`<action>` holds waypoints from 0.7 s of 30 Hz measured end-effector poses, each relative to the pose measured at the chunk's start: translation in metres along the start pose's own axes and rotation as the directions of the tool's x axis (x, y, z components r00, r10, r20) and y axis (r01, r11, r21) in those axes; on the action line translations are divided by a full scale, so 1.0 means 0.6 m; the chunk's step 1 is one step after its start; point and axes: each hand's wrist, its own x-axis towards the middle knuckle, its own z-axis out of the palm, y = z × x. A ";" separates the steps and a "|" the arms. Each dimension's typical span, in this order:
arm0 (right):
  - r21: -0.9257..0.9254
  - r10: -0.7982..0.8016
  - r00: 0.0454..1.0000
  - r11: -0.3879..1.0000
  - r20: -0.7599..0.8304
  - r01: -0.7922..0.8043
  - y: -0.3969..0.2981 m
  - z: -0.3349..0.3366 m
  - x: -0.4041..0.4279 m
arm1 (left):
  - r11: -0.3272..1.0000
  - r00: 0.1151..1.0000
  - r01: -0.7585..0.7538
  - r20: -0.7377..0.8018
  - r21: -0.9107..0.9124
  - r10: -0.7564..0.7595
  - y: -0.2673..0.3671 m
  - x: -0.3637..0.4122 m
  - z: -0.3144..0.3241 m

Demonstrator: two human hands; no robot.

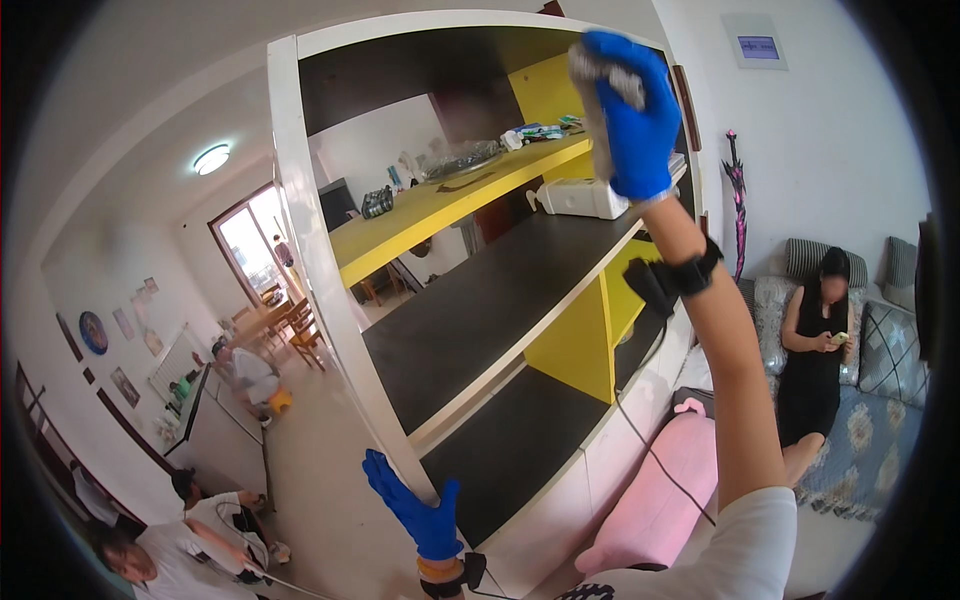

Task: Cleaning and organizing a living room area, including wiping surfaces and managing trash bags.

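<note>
My right hand (pixel 637 112), in a blue glove, is raised at the upper right of the shelf unit and grips a grey cloth (pixel 596 97). Below its wrist lies a white plastic jug (pixel 581 198) on the black shelf (pixel 495 277). My left hand (pixel 420 506), also in a blue glove, is low by the white upright (pixel 322 225) with its fingers spread; whether it touches the upright is hard to tell. On the yellow shelf (pixel 420 202) are a plastic-wrapped tray (pixel 461 161), a dark green ribbed object (pixel 377 202) and small packets (pixel 540 133).
A pink plush toy (pixel 652 495) lies at the unit's base on the right. A person (pixel 817 337) sits on the sofa (pixel 862 420) holding a phone. Several people are at the left, near a counter (pixel 217 435). A cable hangs from my right wrist.
</note>
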 end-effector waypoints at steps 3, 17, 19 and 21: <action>-0.160 -0.223 0.964 0.967 -0.142 0.200 0.022 0.017 0.046 | 0.998 0.998 0.059 0.000 -0.030 -0.059 -0.005 0.002 0.008; -0.037 -0.454 0.890 0.890 0.037 0.455 0.100 0.062 0.123 | 0.981 0.983 0.170 -0.050 -0.099 -0.175 -0.013 -0.020 0.018; -0.013 -0.455 0.889 0.890 0.058 0.456 0.117 0.061 0.125 | 0.974 0.977 0.188 -0.075 -0.126 -0.198 -0.032 -0.032 0.018; 0.103 -0.267 0.961 0.960 0.069 0.259 0.130 0.059 0.119 | 0.967 0.968 0.244 -0.050 -0.069 -0.247 -0.058 -0.048 0.022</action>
